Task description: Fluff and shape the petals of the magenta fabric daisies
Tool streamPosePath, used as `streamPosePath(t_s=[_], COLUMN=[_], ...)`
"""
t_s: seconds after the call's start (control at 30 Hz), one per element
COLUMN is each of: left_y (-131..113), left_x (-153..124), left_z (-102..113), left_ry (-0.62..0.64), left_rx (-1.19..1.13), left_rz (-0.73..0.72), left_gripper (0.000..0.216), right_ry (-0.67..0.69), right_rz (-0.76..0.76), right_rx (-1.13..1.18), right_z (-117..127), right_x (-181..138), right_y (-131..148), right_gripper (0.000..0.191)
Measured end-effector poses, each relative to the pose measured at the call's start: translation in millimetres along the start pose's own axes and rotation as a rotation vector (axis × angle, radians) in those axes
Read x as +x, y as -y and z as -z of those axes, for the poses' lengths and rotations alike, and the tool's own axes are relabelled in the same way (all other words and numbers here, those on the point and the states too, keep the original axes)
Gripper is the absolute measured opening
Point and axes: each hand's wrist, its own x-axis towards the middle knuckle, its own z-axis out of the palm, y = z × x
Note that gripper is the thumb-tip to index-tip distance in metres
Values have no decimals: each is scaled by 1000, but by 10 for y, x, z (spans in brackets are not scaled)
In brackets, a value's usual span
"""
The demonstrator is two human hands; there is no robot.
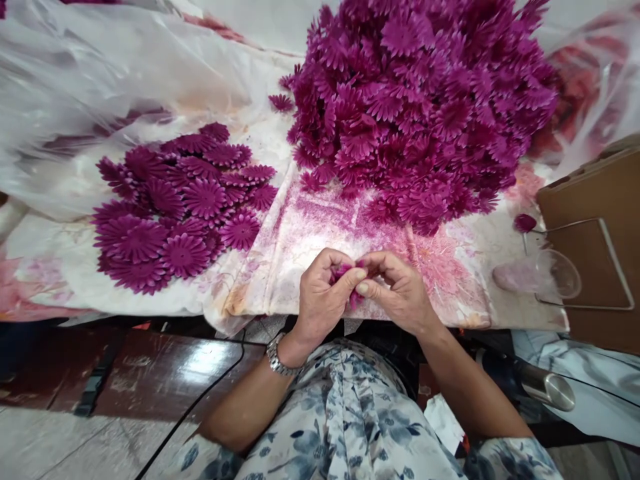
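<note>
Close together at the table's front edge, my two hands pinch a small purple petal piece (pixel 356 301), mostly hidden by the fingers. My left hand (pixel 327 290) is closed on its left side, thumb pressed against the fingers. My right hand (pixel 397 290) is closed on the other side, with thumb and forefinger tips meeting the left ones. Beyond them rises a big heap of loose purple artificial flower petals (pixel 415 113). A lower pile of flat, round purple petal layers (pixel 185 207) lies to the left.
A flowered tablecloth (pixel 280 267) covers the table. On the right are a clear plastic cup (pixel 555 275) lying on its side, a bent wire frame (pixel 617 263) and a cardboard box (pixel 595 200). Clear plastic sheeting (pixel 125 60) spreads at the back left. Below stands a brown bench (pixel 150 373).
</note>
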Motion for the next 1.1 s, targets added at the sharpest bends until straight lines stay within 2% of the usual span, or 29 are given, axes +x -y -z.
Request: streamPosePath(t_s=[0.1,0.27,0.37,0.5,0.6,0.7,0.8,0.9,1.0,1.1], left_y=[-4,-22,-45,-160,-300,-407,-433,-396,-350,-330], left_x=[-8,-19,-25,51,270,629,956,1022,771,386], left_z=[25,66,83,64,-85,-360,-553,-466,-185,62], left_ry=[39,120,89,2,29,101,80,-1,30,109], left_rx=[-96,-168,-160,-199,-141,3,299,545,641,694], left_rz=[98,94,58,-25,-132,-291,-384,-459,-489,-419], left_gripper=[24,23,22,18,10,5,17,35,29,23], right_ry=[5,-83,-164,-383,-538,-622,-571,-525,-479,-369], right_rz=[14,92,156,351,502,580,579,581,655,780], right_rx=[-66,-269,-416,-601,-802,-1015,-1151,-1237,-1314,-1386], right_z=[17,96,172,376,604,837,996,1039,1000,920], right_x=[9,17,9,85,288,567,751,707,504,343], right_y=[-7,-4,19,146,326,483,522,434,287,142], right_gripper=[19,6,6,12,10,14,24,26,23,21])
